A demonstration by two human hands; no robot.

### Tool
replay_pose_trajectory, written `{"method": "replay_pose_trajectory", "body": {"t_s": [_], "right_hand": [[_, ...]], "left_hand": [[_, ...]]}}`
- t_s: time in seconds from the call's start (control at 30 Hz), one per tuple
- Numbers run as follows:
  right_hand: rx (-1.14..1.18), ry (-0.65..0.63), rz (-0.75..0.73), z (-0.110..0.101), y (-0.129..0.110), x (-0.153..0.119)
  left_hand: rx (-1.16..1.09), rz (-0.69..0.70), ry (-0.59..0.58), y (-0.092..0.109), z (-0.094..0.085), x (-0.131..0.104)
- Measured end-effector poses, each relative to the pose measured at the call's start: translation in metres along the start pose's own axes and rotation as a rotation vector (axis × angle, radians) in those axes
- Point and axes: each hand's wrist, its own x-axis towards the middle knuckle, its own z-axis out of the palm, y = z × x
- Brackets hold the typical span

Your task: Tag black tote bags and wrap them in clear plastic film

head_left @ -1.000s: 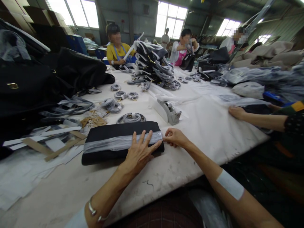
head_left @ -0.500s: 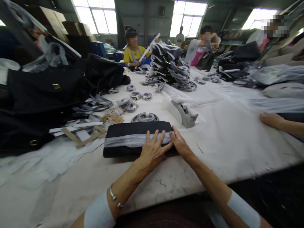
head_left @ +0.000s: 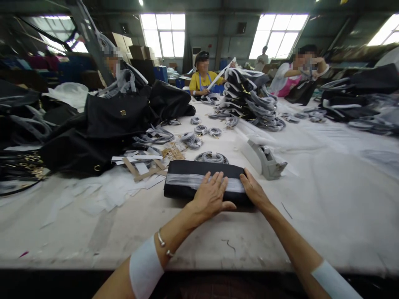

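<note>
A black bag, lying flat like an oblong bundle with a whitish wrapped band along its length, rests on the table in front of me. My left hand lies on its top, fingers stretched out over the band and thumb pointing right. At the bag's right end, my right hand grips the edge, thumb and fingertips at the upper corner; the underside of that grip is hidden. Just behind the bag lies a coiled, film-wrapped strap. A grey tape dispenser stands to the right of my right hand.
Black handbags are heaped at left, beside paper strips and white sheets. Smaller strap coils lie farther back. A tall stack of wrapped black bags stands mid-table. Co-workers are across the table.
My view has swung left, so a co-worker's hand at right has left the picture. My left hand's fingers have drawn closer together on the bag; my right hand stays at its right end.
</note>
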Motion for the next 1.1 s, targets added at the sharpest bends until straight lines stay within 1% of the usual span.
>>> {"method": "replay_pose_trajectory", "body": {"t_s": [0.17,0.27,0.33,0.43,0.47,0.5,0.57,0.63,0.7,0.73,0.77,0.83,0.93,1.0,1.07,1.1], "right_hand": [[-0.003,-0.008,-0.018,-0.001,-0.004,0.001],[0.008,0.006,-0.015,-0.001,-0.010,0.002],[0.014,-0.007,-0.001,-0.003,-0.014,0.002],[0.069,-0.040,0.045,-0.013,-0.018,0.001],[0.110,-0.053,0.081,-0.019,-0.019,-0.001],[0.158,-0.071,0.128,-0.024,-0.018,-0.003],[0.269,-0.171,0.229,-0.035,-0.017,-0.007],[0.375,-0.334,0.284,-0.044,-0.015,-0.011],[0.461,-0.466,0.265,-0.050,-0.014,-0.015],[0.490,-0.497,0.235,-0.053,-0.015,-0.017],[0.505,-0.499,0.187,-0.056,-0.015,-0.019],[0.483,-0.454,0.052,-0.063,-0.017,-0.027],[0.312,-0.314,-0.156,-0.074,-0.014,-0.050],[0.159,-0.211,-0.304,-0.080,-0.007,-0.073],[0.055,-0.133,-0.485,-0.084,0.005,-0.098],[0.021,-0.119,-0.568,-0.084,0.012,-0.109]], "left_hand": [[0.060,-0.271,0.033,-0.058,-0.014,-0.040],[-0.044,-0.424,0.021,-0.087,-0.015,-0.055],[-0.216,-0.551,0.070,-0.102,-0.012,-0.061],[-0.648,-0.813,0.183,-0.119,-0.008,-0.070],[-0.784,-0.869,0.197,-0.123,-0.009,-0.075],[-0.898,-0.895,0.196,-0.125,-0.010,-0.079],[-1.044,-0.880,0.155,-0.126,-0.014,-0.089],[-1.179,-0.864,0.087,-0.123,-0.019,-0.097],[-1.303,-0.868,0.030,-0.120,-0.023,-0.102],[-1.344,-0.856,0.021,-0.119,-0.025,-0.105],[-1.366,-0.832,0.027,-0.118,-0.027,-0.109],[-1.359,-0.745,0.060,-0.116,-0.031,-0.122],[-1.277,-0.614,0.062,-0.108,-0.037,-0.153],[-1.126,-0.542,0.040,-0.097,-0.038,-0.177],[-0.941,-0.466,0.065,-0.082,-0.032,-0.198],[-0.858,-0.428,0.091,-0.074,-0.027,-0.207]]}}
